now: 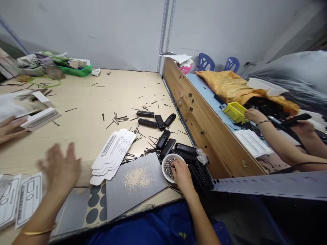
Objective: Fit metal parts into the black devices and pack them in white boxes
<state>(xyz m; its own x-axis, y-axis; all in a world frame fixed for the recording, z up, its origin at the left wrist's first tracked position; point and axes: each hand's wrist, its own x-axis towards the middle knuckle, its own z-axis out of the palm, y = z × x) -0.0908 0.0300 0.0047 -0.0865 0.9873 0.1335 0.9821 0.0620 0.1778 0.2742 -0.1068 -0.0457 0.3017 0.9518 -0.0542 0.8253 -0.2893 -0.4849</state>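
My left hand point(61, 168) is above the table's left side, blurred by motion, its fingers spread and nothing visible in them. At the front edge, my right hand point(182, 175) dips curled fingers into a white bowl point(165, 175) of small shiny metal pieces point(168, 167). What the fingertips hold, if anything, cannot be made out. Left of the bowl lies a grey board point(114, 200) with pale crumbs point(138, 178) scattered on it. Fanned white printed cartons point(112, 153) rest between the board and my left hand. Several black handheld cases point(163, 139) lie beyond the bowl.
Another person's hand point(11, 127) touches a white box point(42, 119) at the left. Beyond a wooden divider point(204, 126), a co-worker's hand point(252, 115) is at a yellow bin point(235, 112). Thin black strips point(116, 119) litter the table. A green basket point(79, 71) stands at the back.
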